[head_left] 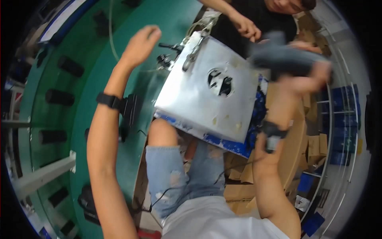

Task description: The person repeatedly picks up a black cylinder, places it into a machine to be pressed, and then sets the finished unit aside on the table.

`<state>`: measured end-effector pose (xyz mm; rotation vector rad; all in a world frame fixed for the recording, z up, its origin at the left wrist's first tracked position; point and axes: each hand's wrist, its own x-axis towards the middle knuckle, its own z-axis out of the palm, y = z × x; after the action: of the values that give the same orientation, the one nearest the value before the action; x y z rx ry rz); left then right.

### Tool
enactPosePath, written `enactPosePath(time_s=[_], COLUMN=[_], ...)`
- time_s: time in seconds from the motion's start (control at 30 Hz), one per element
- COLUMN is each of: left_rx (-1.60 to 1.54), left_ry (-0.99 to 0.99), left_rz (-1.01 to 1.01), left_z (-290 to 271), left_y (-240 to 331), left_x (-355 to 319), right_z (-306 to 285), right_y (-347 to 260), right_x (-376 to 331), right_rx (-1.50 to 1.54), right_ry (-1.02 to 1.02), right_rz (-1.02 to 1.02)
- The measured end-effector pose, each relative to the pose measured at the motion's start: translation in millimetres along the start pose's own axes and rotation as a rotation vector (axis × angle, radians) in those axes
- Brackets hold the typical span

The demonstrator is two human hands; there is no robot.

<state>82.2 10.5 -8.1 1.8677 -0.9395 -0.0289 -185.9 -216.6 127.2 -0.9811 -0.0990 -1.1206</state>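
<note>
My left hand hovers over the green work surface, left of the metal fixture. Its fingers are partly stretched out and nothing shows in them. My right hand, smeared by motion, is raised at the right with its fingers round a dark grey, thick, rounded object. The blur hides what kind of thing that is. Between my arms sits a silvery metal plate with a round opening showing metal parts inside. Toggle clamps and a metal latch are at its left edge.
Another person's hand is close beyond the plate. Several black cylinders stand along the left side. Cardboard boxes lie on the right, near blue bins. A thin cable crosses my lap.
</note>
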Motion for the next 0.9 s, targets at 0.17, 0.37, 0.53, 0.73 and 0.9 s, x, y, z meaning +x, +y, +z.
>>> enactPosePath(time_s=[0.17,0.37,0.53,0.73,0.9], left_rx=[0.012,-0.061,-0.023,0.520,0.629], left_ry=[0.299,0.059,0.473,0.645,0.536], left_rz=[0.516,0.332,-0.040,-0.362,-0.622], left_z=[-60,-52,-119,-150,-129], left_y=[145,157,61,-104,-177], left_x=[-83,-152,-78,24,57], right_z=[103,112,-1,-71,-41], right_y=[-24,32,-4,0,-4], right_x=[-37,-129,-157,-202,-192], right_rx=[-0.970,-0.620,-0.973,-1.059,-1.400], right_ry=[-0.780,-0.680,-0.344,-0.084,-0.243], right_rz=[-0.263,0.009,0.210,0.475,0.300])
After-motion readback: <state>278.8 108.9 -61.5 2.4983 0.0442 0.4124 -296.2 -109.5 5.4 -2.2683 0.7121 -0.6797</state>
